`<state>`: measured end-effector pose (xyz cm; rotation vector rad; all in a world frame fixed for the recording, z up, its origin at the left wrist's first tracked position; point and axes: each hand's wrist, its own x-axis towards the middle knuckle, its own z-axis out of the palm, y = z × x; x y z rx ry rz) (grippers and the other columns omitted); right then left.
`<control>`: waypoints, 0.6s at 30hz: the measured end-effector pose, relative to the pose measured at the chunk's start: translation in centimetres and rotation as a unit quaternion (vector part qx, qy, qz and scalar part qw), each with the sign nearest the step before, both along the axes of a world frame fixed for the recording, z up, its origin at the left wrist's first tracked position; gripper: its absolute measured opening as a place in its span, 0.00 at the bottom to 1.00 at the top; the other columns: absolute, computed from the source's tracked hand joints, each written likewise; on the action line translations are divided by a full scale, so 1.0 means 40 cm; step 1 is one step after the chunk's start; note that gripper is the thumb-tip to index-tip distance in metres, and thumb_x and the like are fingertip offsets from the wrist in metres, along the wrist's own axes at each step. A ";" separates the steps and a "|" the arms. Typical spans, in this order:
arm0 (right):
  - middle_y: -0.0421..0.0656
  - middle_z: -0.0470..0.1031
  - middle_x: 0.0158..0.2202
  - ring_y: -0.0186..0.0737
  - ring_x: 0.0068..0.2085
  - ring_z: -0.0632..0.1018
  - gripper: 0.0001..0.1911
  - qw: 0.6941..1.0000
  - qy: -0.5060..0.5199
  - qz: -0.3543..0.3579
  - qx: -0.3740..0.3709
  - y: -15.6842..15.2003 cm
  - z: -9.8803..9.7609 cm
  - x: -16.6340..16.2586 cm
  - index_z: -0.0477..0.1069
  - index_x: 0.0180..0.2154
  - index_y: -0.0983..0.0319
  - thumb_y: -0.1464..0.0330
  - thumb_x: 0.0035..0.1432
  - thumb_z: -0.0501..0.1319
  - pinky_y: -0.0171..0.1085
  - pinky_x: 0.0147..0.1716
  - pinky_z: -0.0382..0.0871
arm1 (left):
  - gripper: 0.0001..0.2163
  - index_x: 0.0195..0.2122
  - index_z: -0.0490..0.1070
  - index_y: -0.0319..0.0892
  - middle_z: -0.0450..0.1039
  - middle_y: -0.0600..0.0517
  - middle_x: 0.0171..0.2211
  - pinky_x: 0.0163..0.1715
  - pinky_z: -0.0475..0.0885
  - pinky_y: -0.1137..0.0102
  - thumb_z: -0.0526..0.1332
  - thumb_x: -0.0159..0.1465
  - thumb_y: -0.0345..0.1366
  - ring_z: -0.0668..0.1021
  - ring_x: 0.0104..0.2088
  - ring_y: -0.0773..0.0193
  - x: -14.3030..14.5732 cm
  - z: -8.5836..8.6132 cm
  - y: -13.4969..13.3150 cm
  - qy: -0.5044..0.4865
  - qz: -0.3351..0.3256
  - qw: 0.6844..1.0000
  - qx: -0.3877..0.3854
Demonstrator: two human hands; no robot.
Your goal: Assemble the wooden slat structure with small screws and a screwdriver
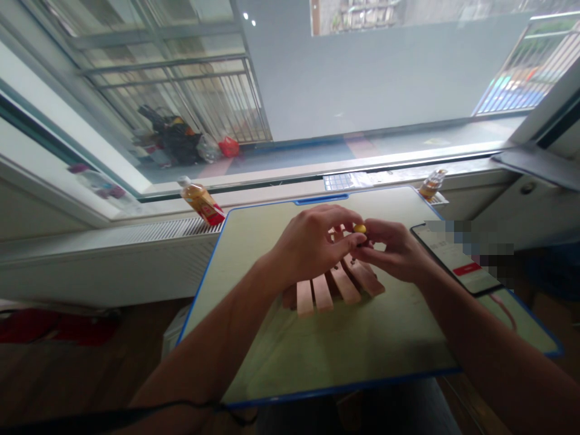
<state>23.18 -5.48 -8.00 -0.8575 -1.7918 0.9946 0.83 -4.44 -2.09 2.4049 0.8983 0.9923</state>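
A small round yellow piece (360, 229) sits between the fingertips of both hands, above the table. My left hand (312, 238) reaches in from the left, its thumb and fingers closed around that piece. From the right, my right hand (392, 244) pinches at the same spot, fingertips touching the piece. Beneath the hands lie several flat wooden bars (322, 293), fanned side by side, looking like a toy xylophone. Small dark pegs or screws (353, 261) show on the bars. My left hand hides the far part of the bars.
The bars rest on a pale folding table (380, 344) with a blue rim. A tablet (446, 257) lies at its right. Beyond the table stand a drink bottle (202, 202) at left and a smaller bottle (432, 184) at right, by the radiator (167, 229) and window.
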 end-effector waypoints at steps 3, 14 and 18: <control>0.40 0.76 0.30 0.37 0.32 0.73 0.10 1.000 -0.005 -0.001 0.001 -0.001 0.000 0.001 0.77 0.36 0.60 0.62 0.64 0.74 0.37 0.32 0.68 | 0.08 0.48 0.83 0.44 0.87 0.49 0.45 0.41 0.79 0.68 0.71 0.69 0.34 0.85 0.42 0.62 0.001 -0.003 0.000 0.000 0.004 1.000 -0.003; 0.40 0.72 0.31 0.39 0.34 0.71 0.12 1.000 -0.024 -0.005 -0.011 -0.006 0.012 0.000 0.75 0.35 0.61 0.60 0.65 0.72 0.38 0.34 0.67 | 0.06 0.45 0.79 0.45 0.84 0.51 0.41 0.44 0.77 0.65 0.71 0.69 0.37 0.83 0.40 0.61 0.015 -0.026 0.004 -0.011 0.009 1.000 0.005; 0.40 0.70 0.31 0.38 0.33 0.69 0.13 1.000 -0.024 -0.006 -0.015 -0.006 0.013 -0.001 0.74 0.34 0.61 0.60 0.65 0.71 0.38 0.33 0.64 | 0.07 0.44 0.78 0.44 0.83 0.52 0.39 0.41 0.76 0.66 0.71 0.69 0.38 0.82 0.38 0.62 0.016 -0.027 0.002 -0.015 0.017 1.000 0.003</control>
